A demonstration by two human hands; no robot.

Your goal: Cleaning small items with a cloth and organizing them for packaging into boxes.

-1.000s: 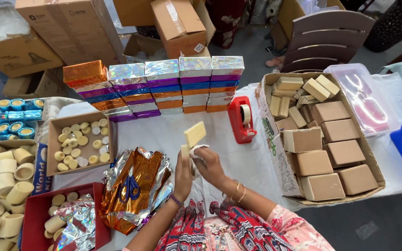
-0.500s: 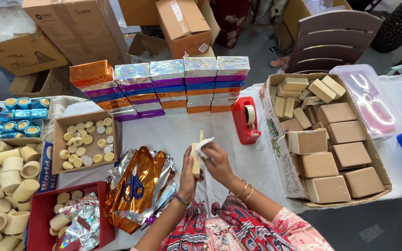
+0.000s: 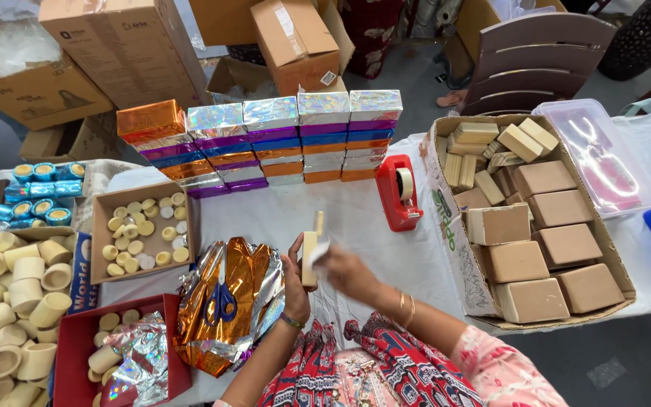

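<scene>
- Since a second ago the pale bar (image 3: 310,256) has turned from a slanted flat face toward the camera to standing nearly upright and edge-on, and it now sits lower, closer to the person's body.
- The right hand (image 3: 348,273) has slid in from beside the bar to lie against its right side; it is blurred with motion.
- The bar is cream-coloured, slim and rectangular, with a second thin piece of the same colour showing at its top; it is held above the white surface (image 3: 340,218), between the foil sheets and the tape dispenser.
- The left hand (image 3: 294,280) grips the bar from the left, fingers curled around its lower half.
- The right hand is closed loosely about the bar and a small white scrap; how firm the hold is cannot be told through the blur.
- Crumpled orange and silver foil sheets (image 3: 227,301) lie just left of the hands, with blue-handled scissors (image 3: 221,303) on top.
- A red tape dispenser (image 3: 399,192) stands near, up and to the right.
- A cardboard box of tan blocks (image 3: 536,226) sits at the right; stacked shiny boxes (image 3: 265,139) line the far side.
</scene>
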